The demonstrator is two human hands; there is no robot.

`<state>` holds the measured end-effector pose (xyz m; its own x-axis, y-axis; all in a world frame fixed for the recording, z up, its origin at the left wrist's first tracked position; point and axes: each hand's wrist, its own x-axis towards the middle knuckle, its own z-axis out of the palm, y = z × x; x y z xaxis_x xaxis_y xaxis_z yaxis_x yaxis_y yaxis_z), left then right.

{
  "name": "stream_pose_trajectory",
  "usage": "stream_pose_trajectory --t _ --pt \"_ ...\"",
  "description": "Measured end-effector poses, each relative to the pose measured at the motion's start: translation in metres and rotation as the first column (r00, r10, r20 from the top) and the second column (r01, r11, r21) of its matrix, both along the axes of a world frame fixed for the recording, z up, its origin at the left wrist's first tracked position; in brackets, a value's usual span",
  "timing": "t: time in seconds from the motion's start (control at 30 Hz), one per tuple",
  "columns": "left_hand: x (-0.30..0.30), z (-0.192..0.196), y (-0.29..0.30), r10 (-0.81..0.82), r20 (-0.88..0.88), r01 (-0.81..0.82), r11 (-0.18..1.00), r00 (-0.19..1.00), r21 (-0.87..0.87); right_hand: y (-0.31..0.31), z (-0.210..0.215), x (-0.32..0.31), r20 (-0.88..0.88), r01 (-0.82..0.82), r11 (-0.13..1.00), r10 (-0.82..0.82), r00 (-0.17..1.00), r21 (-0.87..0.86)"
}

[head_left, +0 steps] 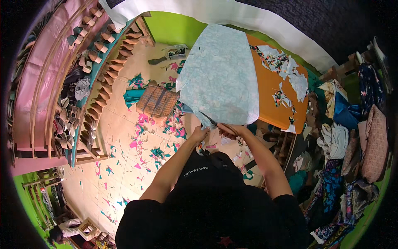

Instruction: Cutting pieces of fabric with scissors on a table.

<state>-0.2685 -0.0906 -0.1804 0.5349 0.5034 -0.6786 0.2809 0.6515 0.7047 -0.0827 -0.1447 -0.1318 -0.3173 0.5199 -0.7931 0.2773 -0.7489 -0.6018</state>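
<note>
A large sheet of pale blue, faintly patterned fabric (pixel 219 74) lies over an orange table (pixel 265 97), its near edge toward me. My right hand (pixel 229 131) is closed round the handles of a pair of scissors (pixel 212 120), whose dark blades point up and left at the fabric's near left edge. Beside it, my left hand (pixel 200 135) is closed on a strip at that edge of the fabric. Whether the blades are parted, I cannot make out. Printed scraps (pixel 277 60) with white and dark patterned pieces lie on the table's right side.
A woven basket-like box (pixel 156 101) stands on the tiled floor left of the table, amid pink and teal scraps (pixel 159 153). Racks of shoe lasts (pixel 105 89) line the left side. Heaps of cloth (pixel 333 141) fill the right. A brush (pixel 157 60) lies near the far wall.
</note>
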Motion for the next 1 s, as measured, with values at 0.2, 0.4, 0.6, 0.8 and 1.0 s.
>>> stream_pose_trajectory --t 0.2,0.4,0.6,0.8,1.0 --pt "-0.002 -0.008 0.003 0.052 0.034 -0.053 0.997 0.998 0.048 0.007 -0.012 0.003 0.012 -0.032 0.999 0.032 0.999 0.027" --pt "0.003 0.001 -0.002 -0.05 -0.023 0.051 0.997 0.999 0.053 0.029 -0.007 0.011 -0.027 -0.091 0.984 0.088 0.996 -0.151" --pt "0.006 0.009 0.001 0.016 0.006 -0.016 0.997 1.0 0.081 0.037 -0.003 0.017 0.048 -0.186 0.982 0.188 0.981 -0.039" --pt "-0.002 0.012 0.001 -0.102 0.005 0.101 0.989 0.995 0.108 0.051 0.016 0.01 0.122 -0.212 0.972 0.224 0.967 -0.098" --pt "0.001 0.013 0.006 -0.073 0.03 0.069 0.991 0.997 0.118 0.06 0.005 0.012 0.157 -0.277 0.959 0.282 0.947 -0.054"
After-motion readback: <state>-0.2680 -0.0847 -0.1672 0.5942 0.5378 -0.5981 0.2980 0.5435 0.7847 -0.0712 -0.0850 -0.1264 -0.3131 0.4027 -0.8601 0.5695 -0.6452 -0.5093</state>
